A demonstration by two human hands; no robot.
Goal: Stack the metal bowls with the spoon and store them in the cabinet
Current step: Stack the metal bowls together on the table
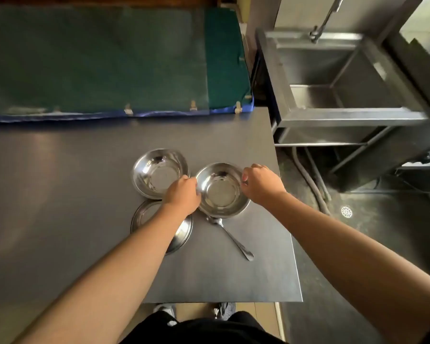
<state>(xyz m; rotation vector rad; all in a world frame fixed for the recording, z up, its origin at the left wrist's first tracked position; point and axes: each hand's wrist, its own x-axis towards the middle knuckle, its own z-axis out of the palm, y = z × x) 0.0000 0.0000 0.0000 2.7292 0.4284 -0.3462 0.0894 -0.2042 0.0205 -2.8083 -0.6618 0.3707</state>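
Two bare forearms are seen, with no sleeves, watches or bands visible on them up to the frame edge. The left hand point(183, 194) and right hand point(262, 183) are ungloved; no rings can be made out. A black lower garment point(204, 330) is worn at the waist. Blurred grey-and-white shoes point(165, 311) are partly seen below the tabletop edge.

looks like a commercial kitchen | deep stainless sink point(338, 78) with tall faucet point(328, 18) | steel worktable point(60, 194) just left of the sink | floor drain point(346, 212) below the sink, hoses point(313, 180) running down beside it
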